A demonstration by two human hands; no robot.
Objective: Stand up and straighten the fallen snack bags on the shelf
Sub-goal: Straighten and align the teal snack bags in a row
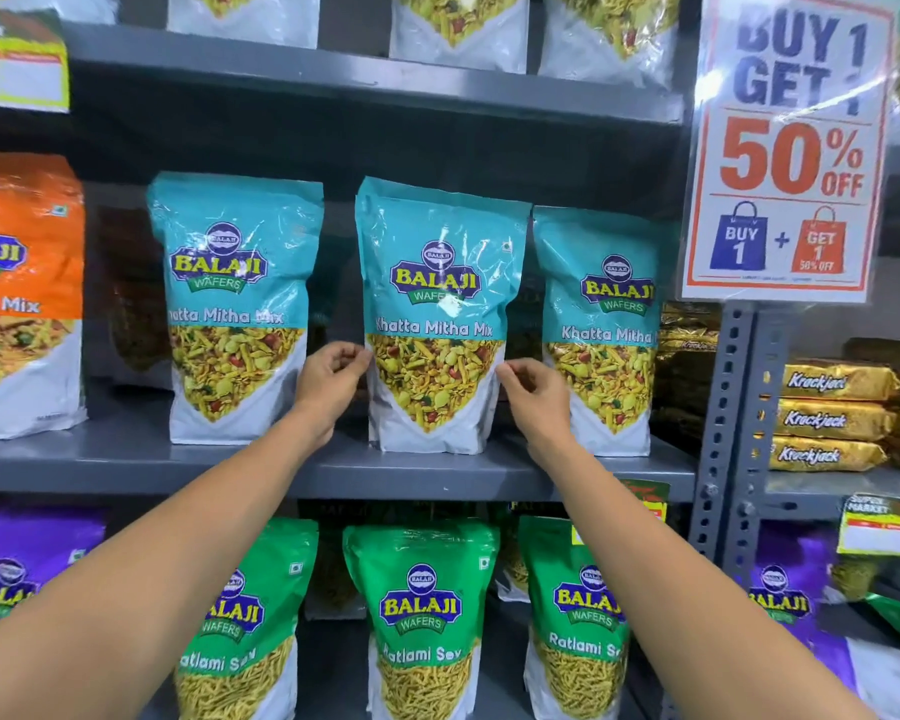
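Observation:
Three teal Khatta Mitha Mix bags stand upright on the grey middle shelf [126, 459]. The middle bag [437, 304] is between my hands. My left hand [328, 379] pinches its left edge at mid height. My right hand [528, 389] pinches its right edge at the same height. The left teal bag [235, 304] stands a gap away. The right teal bag [601, 330] touches the middle bag's side.
An orange mix bag [22, 293] stands at far left. Green Ratlami Sev bags [422, 615] fill the shelf below, purple bags beside them. A "Buy 1 Get 1 50% off" sign [785, 148] hangs at right. Gold Krackjack packs [827, 418] are stacked beyond the upright post [723, 407].

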